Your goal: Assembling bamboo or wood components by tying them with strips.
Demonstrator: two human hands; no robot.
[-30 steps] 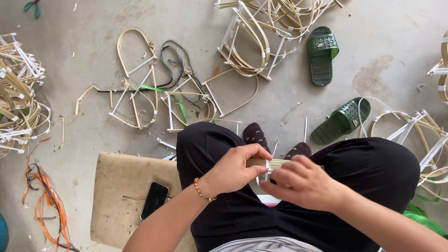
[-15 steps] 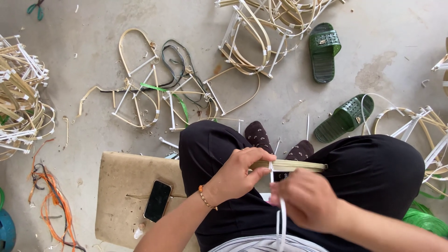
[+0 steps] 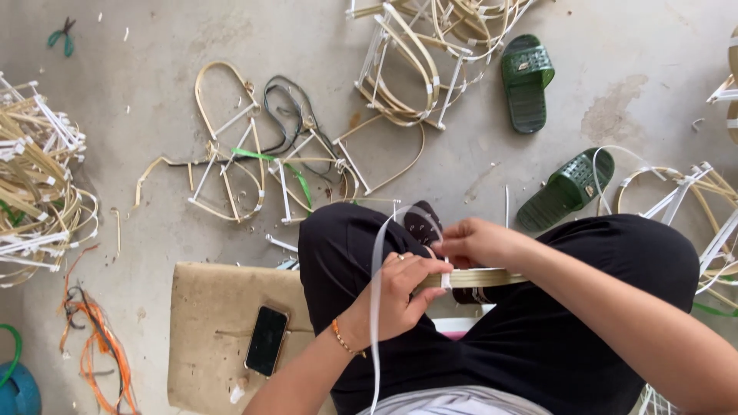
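Fingers of both hands, left hand (image 3: 400, 296) and right hand (image 3: 477, 242), pinched tight on cane strips (image 3: 477, 277) and white strap (image 3: 376, 307).

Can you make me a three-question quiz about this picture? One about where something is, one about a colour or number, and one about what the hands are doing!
1. Where does the phone lie?
A. on the tan mat
B. inside a sandal
C. in the cane pile

2. What colour are the two sandals?
A. red
B. green
C. white

3. What are the hands doing with the cane strips?
A. both hold them
B. only one touches them
C. neither touches them

Answers:
1 A, the phone rests flat on the mat.
2 B, both sandals are dark green.
3 A, the left hand and right hand both grip the strips, with a white band looped there.
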